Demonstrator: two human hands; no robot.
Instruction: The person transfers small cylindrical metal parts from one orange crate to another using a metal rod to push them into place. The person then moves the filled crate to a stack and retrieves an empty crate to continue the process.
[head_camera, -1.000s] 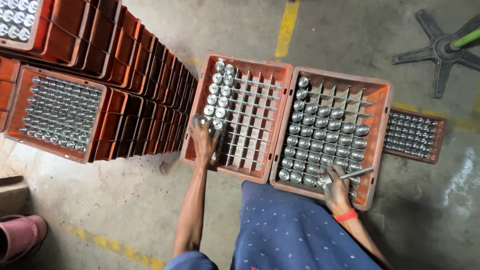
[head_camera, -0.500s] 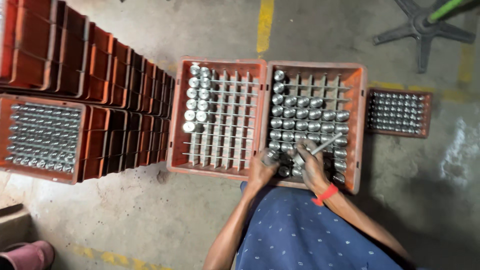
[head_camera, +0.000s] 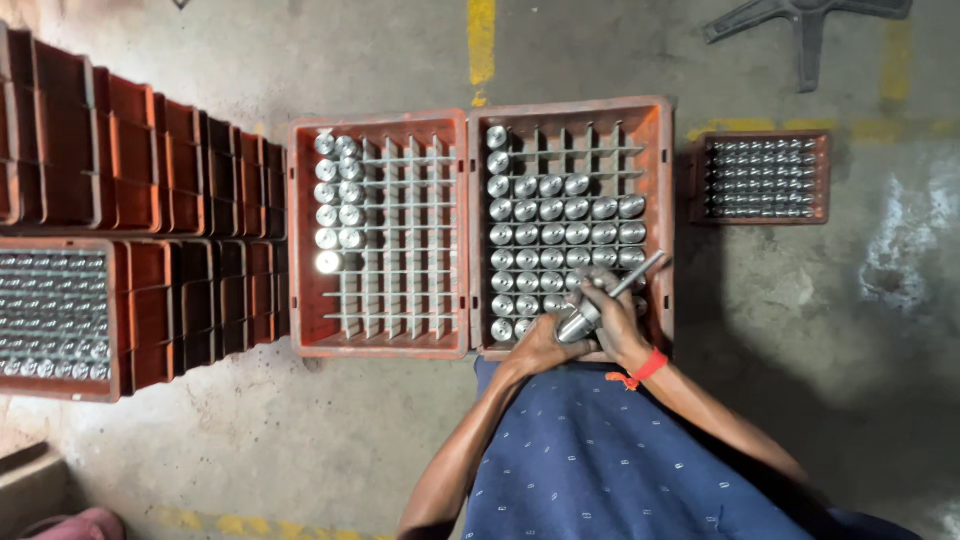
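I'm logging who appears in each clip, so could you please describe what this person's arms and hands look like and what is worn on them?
Both forearms are bare, with no sleeves or gloves visible. The left hand wears nothing. The right hand has a red band around its wrist, with a short loose end. No rings or watch can be made out.

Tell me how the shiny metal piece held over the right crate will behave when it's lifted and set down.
The metal piece, held between the left hand and right hand, looks solid and polished, so it is probably heavy for its size and somewhat slippery. Its round, tapered shape would likely roll if laid flat; the right crate has grid cells that should keep it upright.
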